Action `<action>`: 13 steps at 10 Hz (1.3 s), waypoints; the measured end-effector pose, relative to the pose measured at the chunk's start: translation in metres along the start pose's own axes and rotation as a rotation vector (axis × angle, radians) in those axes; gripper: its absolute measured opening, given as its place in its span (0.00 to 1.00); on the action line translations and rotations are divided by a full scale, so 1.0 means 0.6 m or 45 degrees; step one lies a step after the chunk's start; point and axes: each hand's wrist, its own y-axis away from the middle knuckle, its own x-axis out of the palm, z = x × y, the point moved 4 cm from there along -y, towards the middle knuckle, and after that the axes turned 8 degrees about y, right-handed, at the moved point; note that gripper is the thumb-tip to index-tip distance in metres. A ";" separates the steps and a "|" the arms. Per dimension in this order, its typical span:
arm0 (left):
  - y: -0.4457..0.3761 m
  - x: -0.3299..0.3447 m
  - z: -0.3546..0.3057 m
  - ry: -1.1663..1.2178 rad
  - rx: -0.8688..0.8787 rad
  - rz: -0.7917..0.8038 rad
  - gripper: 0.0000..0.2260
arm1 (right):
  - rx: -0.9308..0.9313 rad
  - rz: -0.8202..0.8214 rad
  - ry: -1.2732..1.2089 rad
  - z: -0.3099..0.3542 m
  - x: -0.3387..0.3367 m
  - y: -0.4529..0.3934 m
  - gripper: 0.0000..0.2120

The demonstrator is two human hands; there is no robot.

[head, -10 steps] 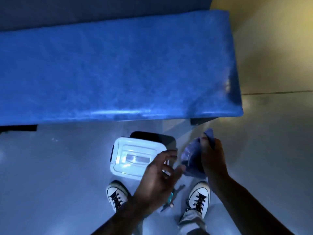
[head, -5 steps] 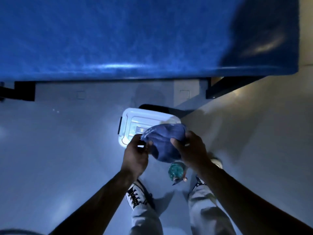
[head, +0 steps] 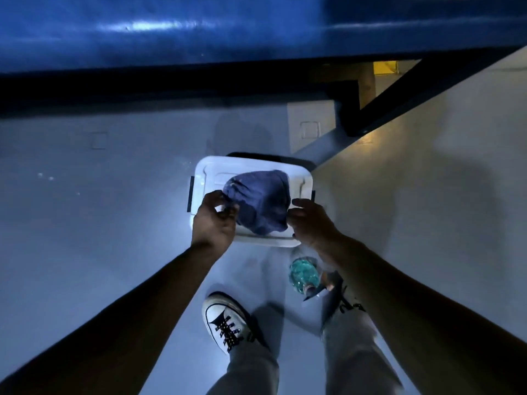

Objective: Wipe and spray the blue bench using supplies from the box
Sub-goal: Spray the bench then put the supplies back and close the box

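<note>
A blue cloth (head: 258, 202) is held over the white box (head: 204, 169). It is pinched between the left hand (head: 212, 220) and right hand (head: 309, 222), fingers curled on its edges.

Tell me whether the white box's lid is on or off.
On: the white lid covers the box, and the blue cloth lies bunched on top.

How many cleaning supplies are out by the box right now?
2. A blue cloth lies over the white box, held at its edges by both hands; a teal spray bottle lies on the floor beside the right forearm. Others may be inside the box.
</note>
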 end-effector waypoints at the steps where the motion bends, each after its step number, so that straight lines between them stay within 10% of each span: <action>1: 0.063 -0.003 -0.036 -0.122 -0.002 -0.043 0.08 | 0.037 -0.105 -0.093 -0.034 -0.032 0.030 0.15; 5: 0.278 0.192 0.120 -1.065 0.211 0.698 0.22 | 0.085 0.030 0.317 -0.231 -0.042 0.071 0.13; 8: 0.278 0.226 0.145 -1.259 0.348 0.449 0.15 | -0.092 0.388 0.566 -0.209 -0.034 0.092 0.24; 10: 0.327 0.133 -0.031 -1.013 0.246 0.344 0.12 | -0.403 0.310 0.730 -0.069 -0.109 0.219 0.17; 13: 0.503 -0.150 -0.470 -0.525 0.205 -0.011 0.10 | -1.072 0.055 0.889 0.268 -0.200 0.568 0.36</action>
